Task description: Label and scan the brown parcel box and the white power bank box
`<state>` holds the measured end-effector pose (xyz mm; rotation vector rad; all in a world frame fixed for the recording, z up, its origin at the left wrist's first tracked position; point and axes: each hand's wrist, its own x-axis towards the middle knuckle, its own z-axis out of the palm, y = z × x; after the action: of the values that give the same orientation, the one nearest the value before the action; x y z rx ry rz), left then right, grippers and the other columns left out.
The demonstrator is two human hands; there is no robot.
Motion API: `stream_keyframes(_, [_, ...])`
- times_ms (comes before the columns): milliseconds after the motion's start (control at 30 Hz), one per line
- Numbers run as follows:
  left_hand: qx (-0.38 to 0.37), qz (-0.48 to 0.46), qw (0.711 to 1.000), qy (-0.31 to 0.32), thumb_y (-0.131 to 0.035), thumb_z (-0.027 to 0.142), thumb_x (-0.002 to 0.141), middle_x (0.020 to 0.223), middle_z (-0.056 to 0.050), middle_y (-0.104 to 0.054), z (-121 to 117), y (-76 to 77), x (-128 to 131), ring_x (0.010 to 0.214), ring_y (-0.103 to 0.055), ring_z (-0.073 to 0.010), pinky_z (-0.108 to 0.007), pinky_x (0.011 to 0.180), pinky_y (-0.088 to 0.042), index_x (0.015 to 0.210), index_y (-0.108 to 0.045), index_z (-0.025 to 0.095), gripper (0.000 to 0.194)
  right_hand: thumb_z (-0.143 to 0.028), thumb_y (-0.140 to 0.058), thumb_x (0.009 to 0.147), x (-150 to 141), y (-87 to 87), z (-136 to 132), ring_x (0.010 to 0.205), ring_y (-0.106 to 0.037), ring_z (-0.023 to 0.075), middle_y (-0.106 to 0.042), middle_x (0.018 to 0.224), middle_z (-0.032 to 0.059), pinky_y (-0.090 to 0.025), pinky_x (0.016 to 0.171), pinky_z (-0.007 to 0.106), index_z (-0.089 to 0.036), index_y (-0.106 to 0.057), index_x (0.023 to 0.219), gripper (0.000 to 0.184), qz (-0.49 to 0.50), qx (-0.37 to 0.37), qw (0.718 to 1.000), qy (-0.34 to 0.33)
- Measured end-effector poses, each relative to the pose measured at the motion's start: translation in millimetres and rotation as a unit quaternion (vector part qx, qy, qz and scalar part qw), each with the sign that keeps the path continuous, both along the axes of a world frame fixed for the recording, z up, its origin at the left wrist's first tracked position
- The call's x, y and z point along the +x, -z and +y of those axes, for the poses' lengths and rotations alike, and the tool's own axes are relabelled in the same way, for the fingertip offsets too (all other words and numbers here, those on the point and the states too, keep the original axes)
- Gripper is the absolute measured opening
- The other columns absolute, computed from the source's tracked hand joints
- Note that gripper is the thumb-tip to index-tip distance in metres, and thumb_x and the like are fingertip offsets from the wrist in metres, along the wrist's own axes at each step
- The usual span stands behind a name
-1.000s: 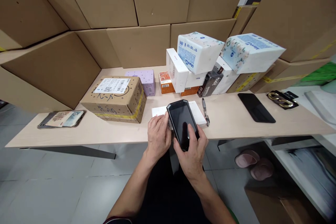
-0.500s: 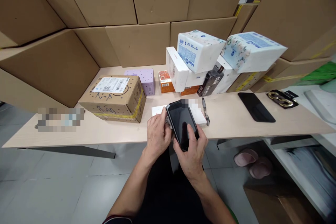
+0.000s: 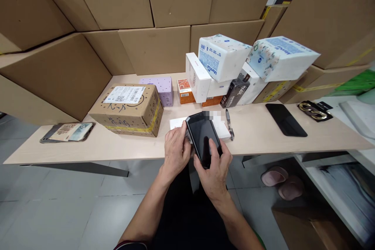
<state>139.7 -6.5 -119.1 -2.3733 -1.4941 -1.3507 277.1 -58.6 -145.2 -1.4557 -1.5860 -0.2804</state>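
Note:
Tilted above the front edge of the table, a black smartphone (image 3: pixel 200 133) with a dark screen is between my hands. My left hand (image 3: pixel 176 148) closes on its upper left edge, fingers wrapped and partly hidden behind it. My right hand (image 3: pixel 218 164) grips the lower end, with the thumb at the bottom corner and a finger over the screen. Behind the phone lies a flat white box (image 3: pixel 222 128), mostly covered by it. A dark pen (image 3: pixel 229 124) lies beside that box on the right.
A taped, labelled carton (image 3: pixel 131 109) stands left, near a purple box (image 3: pixel 165 90). Banknotes (image 3: pixel 70 131) lie on a dark flat object further left. Tissue packs (image 3: pixel 221 56) sit on small boxes behind. Another black phone (image 3: pixel 285 119) lies right. Stacked cardboard (image 3: pixel 164 49) walls the back.

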Motion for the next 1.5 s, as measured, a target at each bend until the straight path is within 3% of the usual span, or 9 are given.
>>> stream_keyframes(267, [0.058, -0.009, 0.998, 0.022, -0.05, 0.007, 0.094, 0.123, -0.012, -0.07, 0, 4.8, -1, 0.117, -0.062, -0.0232, -0.042, 0.103, -0.048, 0.147, -0.046, 0.019, 0.055, -0.034, -0.069, 0.088, -1, -0.7, 1, 0.126, -0.049, 0.0361, -0.044, 0.139, 0.0234, -0.053, 0.095, 0.059, -0.018, -0.042, 0.149, 0.07, -0.003, 0.0, 1.0, 0.006])
stream_keyframes(733, [0.088, -0.031, 0.995, 0.023, -0.055, 0.004, 0.089, 0.112, -0.009, -0.076, -2, 13.0, -2, 0.113, -0.067, -0.0241, -0.048, 0.103, -0.052, 0.135, -0.058, 0.022, 0.049, -0.035, -0.069, 0.088, 0, 2.2, 1, 0.128, -0.047, 0.0361, -0.043, 0.14, 0.0226, -0.052, 0.097, 0.06, -0.019, -0.04, 0.15, 0.07, 0.009, -0.006, 1.0, 0.004])
stream_keyframes(1233, [0.088, -0.039, 0.995, 0.01, -0.058, 0.006, 0.089, 0.106, -0.007, -0.078, -4, 8.5, -2, 0.108, -0.07, -0.0228, -0.047, 0.101, -0.052, 0.122, -0.066, 0.022, 0.037, -0.035, -0.069, 0.088, 2, 0.8, 1, 0.127, -0.048, 0.0358, -0.044, 0.139, 0.0222, -0.053, 0.097, 0.059, -0.019, -0.041, 0.15, 0.071, 0.009, -0.008, 1.0, -0.004])
stream_keyframes(1500, [0.081, -0.04, 0.996, 0.016, -0.057, 0.006, 0.089, 0.106, -0.007, -0.078, -2, 7.9, -2, 0.108, -0.069, -0.0233, -0.047, 0.099, -0.052, 0.125, -0.065, 0.023, 0.04, -0.036, -0.068, 0.088, 5, -0.5, 1, 0.127, -0.049, 0.0357, -0.043, 0.14, 0.0217, -0.053, 0.097, 0.06, -0.019, -0.04, 0.151, 0.071, 0.009, -0.018, 1.0, -0.014])
